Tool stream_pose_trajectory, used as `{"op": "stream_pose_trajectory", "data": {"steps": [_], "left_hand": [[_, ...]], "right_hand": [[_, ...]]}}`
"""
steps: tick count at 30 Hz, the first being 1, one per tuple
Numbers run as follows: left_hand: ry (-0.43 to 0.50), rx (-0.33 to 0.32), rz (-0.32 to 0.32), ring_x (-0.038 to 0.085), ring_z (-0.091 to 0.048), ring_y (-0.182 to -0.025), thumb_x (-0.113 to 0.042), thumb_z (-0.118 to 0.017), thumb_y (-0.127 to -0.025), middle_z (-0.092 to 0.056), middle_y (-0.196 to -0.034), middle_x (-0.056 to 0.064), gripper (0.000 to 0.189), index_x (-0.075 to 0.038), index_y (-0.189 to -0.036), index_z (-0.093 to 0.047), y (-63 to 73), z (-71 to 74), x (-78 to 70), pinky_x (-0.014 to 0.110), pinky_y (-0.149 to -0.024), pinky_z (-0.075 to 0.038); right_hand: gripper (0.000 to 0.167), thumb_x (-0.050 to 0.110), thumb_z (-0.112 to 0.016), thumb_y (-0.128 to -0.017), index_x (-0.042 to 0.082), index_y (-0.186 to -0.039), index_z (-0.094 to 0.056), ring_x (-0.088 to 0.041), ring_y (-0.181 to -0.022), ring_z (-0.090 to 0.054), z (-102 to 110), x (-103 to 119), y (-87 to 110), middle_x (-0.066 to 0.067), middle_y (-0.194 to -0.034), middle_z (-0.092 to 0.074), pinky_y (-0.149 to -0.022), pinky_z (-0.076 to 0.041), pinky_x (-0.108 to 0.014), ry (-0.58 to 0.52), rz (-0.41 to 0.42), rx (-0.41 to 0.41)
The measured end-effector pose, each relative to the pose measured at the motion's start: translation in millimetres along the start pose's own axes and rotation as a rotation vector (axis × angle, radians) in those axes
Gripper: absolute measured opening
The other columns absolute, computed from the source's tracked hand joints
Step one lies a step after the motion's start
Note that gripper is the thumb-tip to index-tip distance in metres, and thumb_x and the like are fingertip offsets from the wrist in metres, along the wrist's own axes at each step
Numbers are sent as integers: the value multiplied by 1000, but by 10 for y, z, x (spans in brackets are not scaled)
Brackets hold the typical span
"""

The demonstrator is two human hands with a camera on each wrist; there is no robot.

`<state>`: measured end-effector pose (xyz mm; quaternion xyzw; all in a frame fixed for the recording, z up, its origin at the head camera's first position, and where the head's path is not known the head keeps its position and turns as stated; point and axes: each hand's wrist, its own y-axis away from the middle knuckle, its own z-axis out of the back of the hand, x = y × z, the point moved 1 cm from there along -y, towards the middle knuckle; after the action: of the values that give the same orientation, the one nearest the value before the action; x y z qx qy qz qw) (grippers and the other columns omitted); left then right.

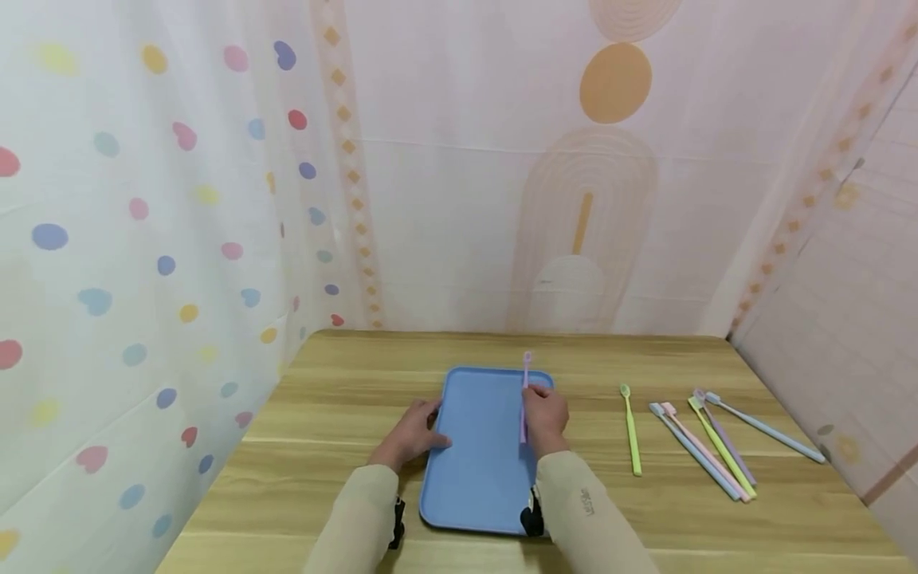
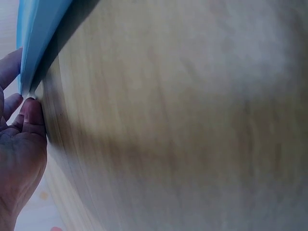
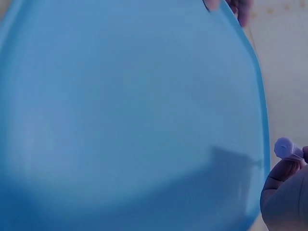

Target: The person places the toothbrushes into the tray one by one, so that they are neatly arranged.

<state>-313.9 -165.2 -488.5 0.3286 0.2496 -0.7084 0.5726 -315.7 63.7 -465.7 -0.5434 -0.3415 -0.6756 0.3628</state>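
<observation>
**Pinching a purple toothbrush (image 1: 523,428) over a blue tray (image 1: 473,478)**

Head view: clamping the right grip (image 1: 547,416) on the middle of the purple toothbrush, near the tray's right side. Pointing the bristles away, past the far rim, with the handle end back over the tray. Pinching the middle maybe for good balance. Clamping the left grip (image 1: 416,432) on the tray's left rim, thumb on top, maybe to stop any sliding. Seeing a lone green toothbrush (image 1: 631,434), a bunch of toothbrushes (image 1: 723,449) and a far-right blue toothbrush (image 1: 767,430) on the bench (image 1: 337,391), all to the right, probably for easy reach on that side. Hiding part of the purple handle behind the fingers. Not telling for sure about any touching between brush and tray.

Left wrist view: seeing mostly blurry bench. Showing the tray only as a thin blue edge, cut off at the top. Holding that edge between thumb and fingers, but not making out the tips well.

Right wrist view: seeing a wide stretch of tray with a dark shadow, maybe coming from the right arm. Showing just the purple handle end, with the bristles out of sight. Cutting off much of both grips at the picture's edges.
</observation>
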Motion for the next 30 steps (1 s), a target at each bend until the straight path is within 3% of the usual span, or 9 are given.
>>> {"op": "stream_pose_trajectory", "data": {"steps": [7, 17, 30], "left_hand": [[-5, -1, 3, 38, -46, -123, -7, -80, -81, -45, -133, 22, 76, 6, -146, -42, 7, -2, -3, 51, -105, -38], [-8, -1, 27, 37, -46, -125, -10, -80, -82, -44, -137, 22, 74, 3, -146, -45, 2, -1, -2, 52, -106, -37], [-10, 8, -15, 36, -49, -119, -7, -79, -81, -49, -127, 19, 71, 3, -144, -47, -2, 26, 14, 51, -103, -40]], "right_hand": [[20, 11, -68, -88, -2, -101, -76, -28, -90, -64, -275, -43, 124, -14, -97, -72, -80, -52, -41, -19, 1, 41], [20, 9, -67, -89, -2, -103, -75, -31, -95, -65, -492, -52, 328, -16, -99, -71, -84, -52, -45, -4, -35, 106], [16, 11, -69, -88, 0, -96, -77, -27, -86, -66, -706, -54, 521, -12, -92, -72, -80, -53, -43, 169, 0, 126]]}}
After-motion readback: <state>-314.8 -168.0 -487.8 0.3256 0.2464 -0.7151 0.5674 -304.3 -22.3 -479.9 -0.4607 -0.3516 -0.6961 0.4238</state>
